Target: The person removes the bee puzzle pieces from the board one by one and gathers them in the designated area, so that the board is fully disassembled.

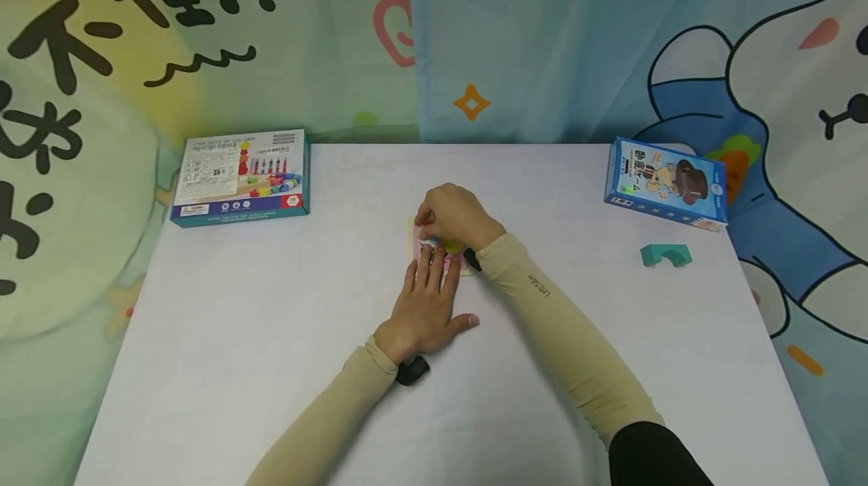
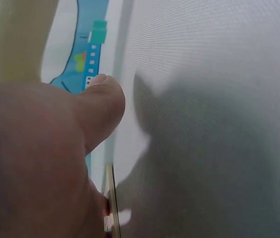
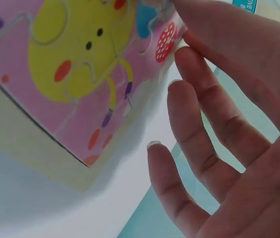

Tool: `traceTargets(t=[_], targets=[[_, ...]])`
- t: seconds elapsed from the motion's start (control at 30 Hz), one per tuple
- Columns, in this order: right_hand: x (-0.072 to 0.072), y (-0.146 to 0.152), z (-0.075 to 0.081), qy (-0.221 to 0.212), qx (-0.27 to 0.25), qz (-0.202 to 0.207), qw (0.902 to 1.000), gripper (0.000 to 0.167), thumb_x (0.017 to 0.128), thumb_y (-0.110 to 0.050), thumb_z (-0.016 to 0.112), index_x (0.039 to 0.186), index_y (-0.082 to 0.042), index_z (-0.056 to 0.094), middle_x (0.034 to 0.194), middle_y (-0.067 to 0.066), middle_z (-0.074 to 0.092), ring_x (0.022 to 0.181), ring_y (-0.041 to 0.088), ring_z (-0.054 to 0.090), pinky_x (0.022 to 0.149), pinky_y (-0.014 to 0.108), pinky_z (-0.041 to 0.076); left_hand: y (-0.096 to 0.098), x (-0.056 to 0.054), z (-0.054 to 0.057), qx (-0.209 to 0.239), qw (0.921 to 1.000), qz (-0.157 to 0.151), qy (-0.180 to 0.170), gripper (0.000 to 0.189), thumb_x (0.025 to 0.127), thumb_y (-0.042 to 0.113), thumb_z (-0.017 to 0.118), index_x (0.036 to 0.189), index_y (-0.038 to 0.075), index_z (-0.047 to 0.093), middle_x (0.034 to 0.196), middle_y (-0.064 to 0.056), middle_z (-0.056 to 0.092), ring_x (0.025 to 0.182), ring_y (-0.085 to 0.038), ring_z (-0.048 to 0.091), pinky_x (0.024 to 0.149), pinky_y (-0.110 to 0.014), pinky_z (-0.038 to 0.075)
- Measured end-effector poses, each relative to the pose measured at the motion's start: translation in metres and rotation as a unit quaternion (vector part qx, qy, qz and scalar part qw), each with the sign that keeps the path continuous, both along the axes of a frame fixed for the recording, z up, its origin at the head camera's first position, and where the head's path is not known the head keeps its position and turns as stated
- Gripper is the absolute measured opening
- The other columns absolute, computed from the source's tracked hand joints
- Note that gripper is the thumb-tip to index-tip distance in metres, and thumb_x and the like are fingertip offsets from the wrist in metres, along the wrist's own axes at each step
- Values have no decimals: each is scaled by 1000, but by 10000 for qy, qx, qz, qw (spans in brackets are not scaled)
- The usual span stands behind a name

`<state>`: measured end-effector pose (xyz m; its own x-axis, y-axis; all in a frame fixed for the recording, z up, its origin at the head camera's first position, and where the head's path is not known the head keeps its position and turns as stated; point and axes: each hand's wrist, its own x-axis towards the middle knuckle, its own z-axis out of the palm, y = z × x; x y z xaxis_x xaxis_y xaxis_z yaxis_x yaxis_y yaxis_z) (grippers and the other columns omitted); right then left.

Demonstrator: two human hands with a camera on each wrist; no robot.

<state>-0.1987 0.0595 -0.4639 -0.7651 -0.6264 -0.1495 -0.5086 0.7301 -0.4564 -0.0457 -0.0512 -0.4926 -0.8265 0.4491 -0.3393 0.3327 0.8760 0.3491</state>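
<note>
A small jigsaw puzzle with a yellow cartoon figure on pink lies in a pale-yellow frame on the white table. My left hand is palm down with straight fingers, its fingertips resting on the puzzle's near part. Over the far left part, my right hand bends its index finger and thumb together. They pinch a puzzle piece at the upper edge of the right wrist view, where the grip is partly cut off. Its other fingers are loosely bent. Both hands hide much of the puzzle in the head view.
A flat toy box lies at the back left of the table. At the back right is a blue box, with a turquoise arch-shaped block in front of it. A printed curtain hangs behind the table.
</note>
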Motion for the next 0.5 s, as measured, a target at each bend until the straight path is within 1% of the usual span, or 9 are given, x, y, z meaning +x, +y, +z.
traceTargets(t=[0.1, 0.3, 0.43, 0.5], targets=[[-1, 1, -1, -160, -71, -38, 9998, 23, 87, -24, 90, 107, -12, 85, 110, 4, 81, 100, 22, 73, 88, 38, 60, 0, 0, 0, 75, 9999, 50, -48, 98, 106, 65, 48, 171, 5, 5, 177, -23, -10, 164, -41, -15, 132, -59, 4], [-4, 4, -3, -377, -217, 45, 9990, 29, 84, -23, 93, 107, -10, 82, 104, 5, 77, 96, 21, 69, 90, 37, 57, 1, 0, -4, 156, 9997, 124, -152, 98, 106, 64, 48, 171, 5, 5, 177, -22, -12, 164, -39, -17, 133, -58, 1], [-5, 5, -5, -445, -319, 60, 9985, 28, 84, -20, 93, 107, -9, 81, 102, 6, 75, 95, 22, 67, 90, 37, 56, 0, 1, -4, 217, 9996, 150, -34, 96, 106, 63, 49, 171, 4, 9, 178, -22, -7, 165, -40, -12, 133, -58, 5], [-5, 4, -5, -470, -323, 62, 9984, 27, 85, -18, 92, 108, -8, 80, 103, 6, 74, 95, 22, 66, 90, 37, 55, 0, 1, -3, 205, 9997, 157, -27, 96, 106, 63, 49, 171, 5, 9, 178, -22, -7, 165, -39, -12, 133, -57, 4]])
